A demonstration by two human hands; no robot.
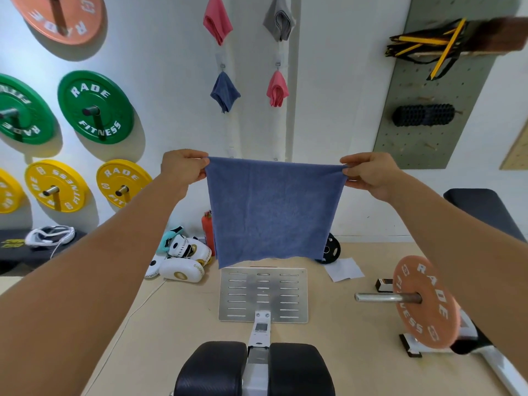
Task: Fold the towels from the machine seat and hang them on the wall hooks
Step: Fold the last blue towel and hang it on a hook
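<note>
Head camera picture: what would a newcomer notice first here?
First, the blue towel stretched flat in the middle, its top corners pinched by the left hand and the right hand. Behind it, four folded towels hang on the white wall, such as the pink towel at the top. Green and yellow weight plates fill the wall on the left.

The tan floor (357, 338) carries white boxing pads (183, 261), a red extinguisher (208, 231), a paper sheet (344, 269) and 1 slotted metal plate (263, 295).
</note>
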